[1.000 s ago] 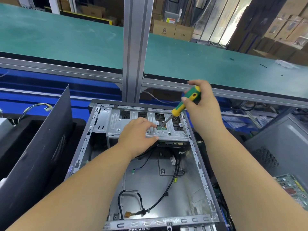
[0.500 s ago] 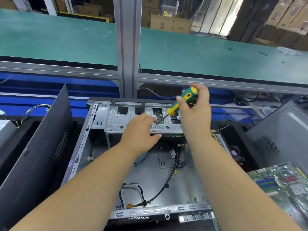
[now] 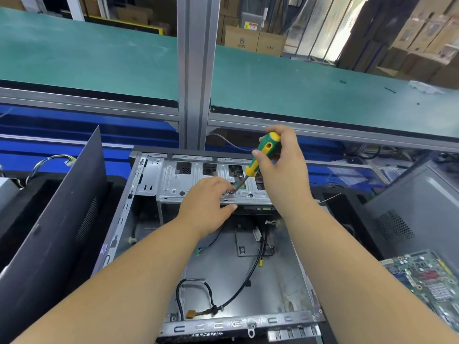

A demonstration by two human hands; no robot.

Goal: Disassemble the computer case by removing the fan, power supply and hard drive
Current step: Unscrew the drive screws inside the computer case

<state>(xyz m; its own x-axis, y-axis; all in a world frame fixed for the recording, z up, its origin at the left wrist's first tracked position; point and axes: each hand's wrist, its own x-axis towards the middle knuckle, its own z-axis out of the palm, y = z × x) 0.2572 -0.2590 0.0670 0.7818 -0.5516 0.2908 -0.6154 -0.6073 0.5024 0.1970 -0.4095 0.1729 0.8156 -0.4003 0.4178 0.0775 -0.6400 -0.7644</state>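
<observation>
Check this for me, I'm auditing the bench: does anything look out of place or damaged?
Only loose cables trailing unplugged across the case floor, and a bare board lying at the right. Fitting for a teardown; no damage shows.

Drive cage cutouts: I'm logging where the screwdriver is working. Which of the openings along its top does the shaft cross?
The third cutout from the left. The screwdriver shaft passes over its lower right corner; the two dark ones to its left are uncovered.
</observation>
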